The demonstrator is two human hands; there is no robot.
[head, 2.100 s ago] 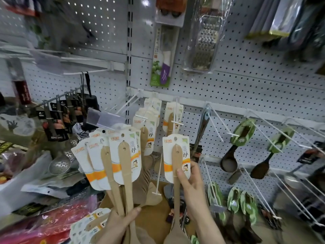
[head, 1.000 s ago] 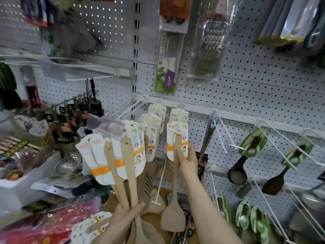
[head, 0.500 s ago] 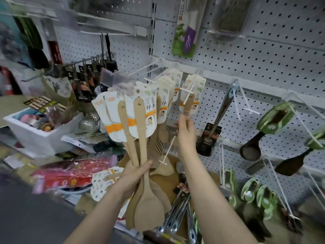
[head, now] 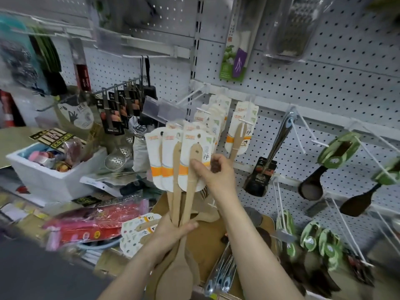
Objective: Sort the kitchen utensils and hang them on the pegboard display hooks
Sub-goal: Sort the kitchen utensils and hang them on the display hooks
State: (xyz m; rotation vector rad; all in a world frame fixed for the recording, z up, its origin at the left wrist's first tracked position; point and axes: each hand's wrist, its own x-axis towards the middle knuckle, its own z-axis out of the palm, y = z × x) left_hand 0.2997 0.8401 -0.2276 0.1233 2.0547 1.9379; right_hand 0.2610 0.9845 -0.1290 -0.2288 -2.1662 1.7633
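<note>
My left hand [head: 173, 231] grips a bunch of wooden spatulas [head: 176, 191] by their handles, their white and orange cards fanned upward. My right hand [head: 213, 172] pinches the front spatula [head: 193, 169] of that bunch at the top of its handle, thumb on its face. Behind it, a wooden spatula on a card [head: 239, 135] hangs from a white pegboard hook [head: 246, 121]. More carded spatulas [head: 213, 118] hang on the hook to its left.
A steel ladle [head: 279, 141] and dark wooden spoons with green cards [head: 337, 156] hang to the right. Black-carded utensils [head: 118, 111] hang at left above a white foam box [head: 54, 178]. A cardboard box [head: 207, 239] with more utensils lies below my hands.
My right hand let go of the spatula now hanging on the hook and came back left to pinch the front spatula of the bunch. The view has shifted slightly.
</note>
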